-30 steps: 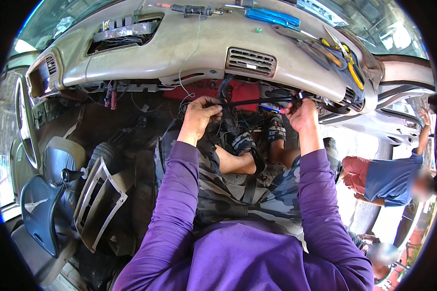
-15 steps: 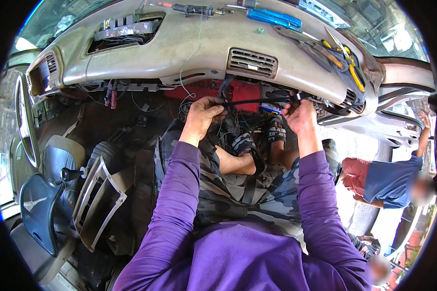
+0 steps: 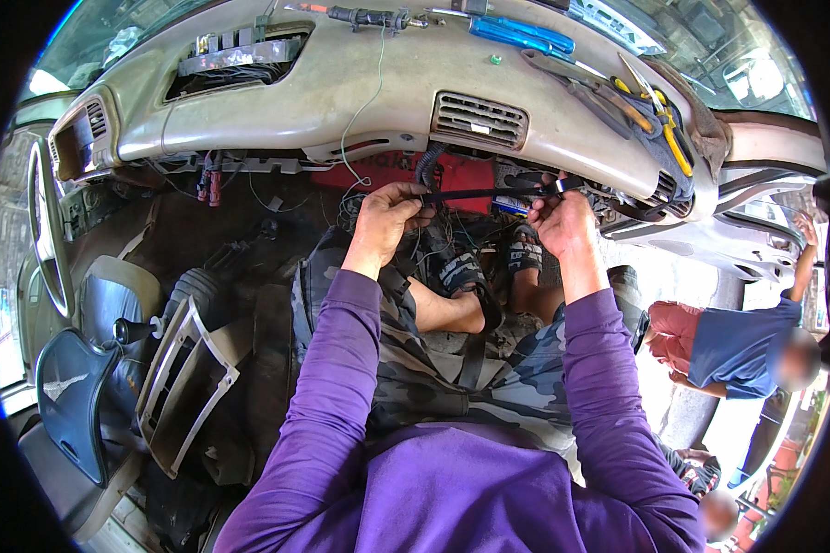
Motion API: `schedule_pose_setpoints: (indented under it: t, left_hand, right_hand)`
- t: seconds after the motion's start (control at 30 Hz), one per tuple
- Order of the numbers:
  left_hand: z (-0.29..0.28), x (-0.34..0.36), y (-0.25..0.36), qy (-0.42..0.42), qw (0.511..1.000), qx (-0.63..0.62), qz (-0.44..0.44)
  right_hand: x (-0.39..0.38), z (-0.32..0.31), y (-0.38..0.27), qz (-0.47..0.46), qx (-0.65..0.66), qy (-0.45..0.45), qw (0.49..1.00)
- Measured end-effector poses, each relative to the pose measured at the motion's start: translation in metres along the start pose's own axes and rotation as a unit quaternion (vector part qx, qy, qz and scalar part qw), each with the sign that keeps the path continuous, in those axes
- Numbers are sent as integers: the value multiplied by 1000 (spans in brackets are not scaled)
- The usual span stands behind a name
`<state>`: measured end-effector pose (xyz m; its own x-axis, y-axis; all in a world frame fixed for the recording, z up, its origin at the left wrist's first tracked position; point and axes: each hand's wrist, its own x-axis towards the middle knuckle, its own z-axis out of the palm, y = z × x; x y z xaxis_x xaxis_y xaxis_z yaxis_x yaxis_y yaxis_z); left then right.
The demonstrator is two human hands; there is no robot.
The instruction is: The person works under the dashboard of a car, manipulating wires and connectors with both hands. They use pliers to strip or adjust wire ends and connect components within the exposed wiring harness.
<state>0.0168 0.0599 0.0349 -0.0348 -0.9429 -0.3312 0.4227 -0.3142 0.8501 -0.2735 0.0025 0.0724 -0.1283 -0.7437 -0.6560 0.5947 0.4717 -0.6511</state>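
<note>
A narrow black strip of tape [image 3: 478,194] runs taut and nearly level between my two hands, below the dashboard's edge. My left hand [image 3: 389,221] pinches its left end between thumb and fingers, close to a bundle of loose wires. My right hand [image 3: 567,219] is closed on the other end, where a dark roll with a bright, shiny patch [image 3: 564,186] shows at the fingertips. Behind the strip hangs a black corrugated tube [image 3: 428,168]. Thin wires [image 3: 441,226] dangle beneath it, and their ends are hard to make out.
On the dashboard [image 3: 387,92] lie a soldering iron [image 3: 369,17], blue-handled tools [image 3: 521,35] and yellow-handled pliers [image 3: 675,138]. A red panel or bag [image 3: 466,175] is under it. Left stand a gear lever [image 3: 134,330] and a loose trim frame [image 3: 189,387]. A person [image 3: 738,346] is outside, right.
My right hand has shifted slightly left and turned a little, showing more of the shiny patch on the roll. My left hand stays almost in place, and the strip is still stretched between them.
</note>
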Motion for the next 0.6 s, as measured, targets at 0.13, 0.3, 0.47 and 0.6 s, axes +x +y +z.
schedule_pose_setpoints:
  t: [0.13, 0.3, 0.47, 0.6]
  left_hand:
    - [0, 0, -2, 5, 999, 43, 5]
    - [6, -2, -1, 8, 1000, 0, 7]
    - [6, 0, -3, 2, 1000, 14, 14]
    - [3, 1, -7, -4, 999, 26, 24]
  right_hand:
    - [-4, 5, 6, 2, -10, -23, 1000]
    - [-1, 3, 7, 13, -10, -27, 999]
    - [-2, 4, 9, 16, -18, -38, 999]
    - [-9, 12, 16, 25, -36, -54, 998]
